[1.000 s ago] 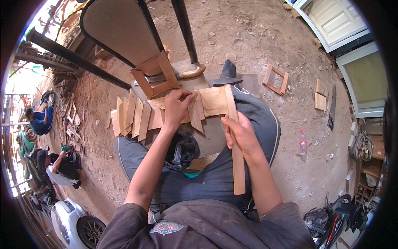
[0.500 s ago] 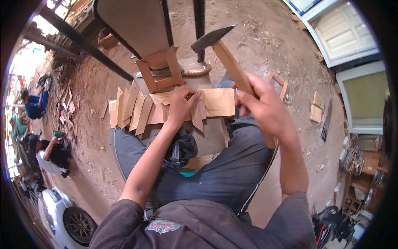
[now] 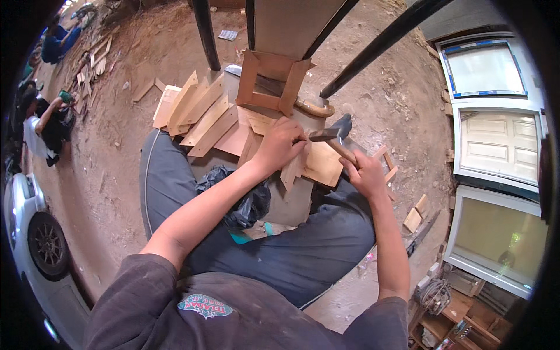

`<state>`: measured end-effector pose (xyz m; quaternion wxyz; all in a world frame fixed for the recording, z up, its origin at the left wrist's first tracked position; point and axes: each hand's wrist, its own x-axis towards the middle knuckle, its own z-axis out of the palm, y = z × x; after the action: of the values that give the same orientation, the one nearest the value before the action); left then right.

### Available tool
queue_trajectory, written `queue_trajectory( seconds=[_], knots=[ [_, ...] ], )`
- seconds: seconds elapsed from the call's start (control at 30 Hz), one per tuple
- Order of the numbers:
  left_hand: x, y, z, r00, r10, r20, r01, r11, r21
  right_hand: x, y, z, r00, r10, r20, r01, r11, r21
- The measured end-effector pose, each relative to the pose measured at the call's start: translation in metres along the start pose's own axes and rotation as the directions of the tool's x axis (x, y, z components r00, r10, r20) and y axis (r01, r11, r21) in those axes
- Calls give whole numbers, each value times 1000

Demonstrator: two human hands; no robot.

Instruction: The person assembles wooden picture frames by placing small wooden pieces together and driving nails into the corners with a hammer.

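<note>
My right hand (image 3: 368,174) grips the wooden handle of a hammer (image 3: 343,151). Its dark metal head is down close beside the fingertips of my left hand (image 3: 283,144). Those fingers are pinched together over a short pale wooden slat (image 3: 291,172); what they hold is too small and hidden to make out. The slat lies across a wider light board (image 3: 324,162), which rests before me between my knees. More slats with slanted ends (image 3: 205,127) lie overlapped on the board's left part. Behind the left hand, a small square wooden frame (image 3: 247,76) leans upright.
A black plastic bag (image 3: 232,205) sits between my legs. Dark posts (image 3: 373,55) rise at the far side. On the dirt floor are wood offcuts (image 3: 415,214) and a saw (image 3: 424,232). White-framed panels (image 3: 496,233) stand at right; people (image 3: 44,125) and a car (image 3: 29,233) are at left.
The hammer has come down from its raised position to beside my left fingertips. My view has turned, shifting the surroundings. My left hand stays pinched over the slat.
</note>
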<state>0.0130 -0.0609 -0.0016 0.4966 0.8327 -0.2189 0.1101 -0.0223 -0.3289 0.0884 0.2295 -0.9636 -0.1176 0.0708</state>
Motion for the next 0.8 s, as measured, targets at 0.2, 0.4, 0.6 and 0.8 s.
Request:
queue_trajectory(
  seconds=[0.2, 0.4, 0.6, 0.8],
  knots=[
    [2, 5, 4, 999, -28, -38, 26, 998, -54, 2, 8, 2, 1000, -4, 4, 4, 999, -32],
    [-1, -1, 6, 998, -21, -52, 18, 998, -65, 0, 8, 5, 999, -30, -37, 31, 999, 29],
    [0, 4, 4, 999, -38, -36, 38, 999, -12, -2, 7, 4, 997, -59, -46, 58, 998, -19],
    [-1, 2, 5, 998, -48, -41, 46, 998, -40, -1, 3, 1, 995, -87, -48, 84, 995, -54]
  ],
)
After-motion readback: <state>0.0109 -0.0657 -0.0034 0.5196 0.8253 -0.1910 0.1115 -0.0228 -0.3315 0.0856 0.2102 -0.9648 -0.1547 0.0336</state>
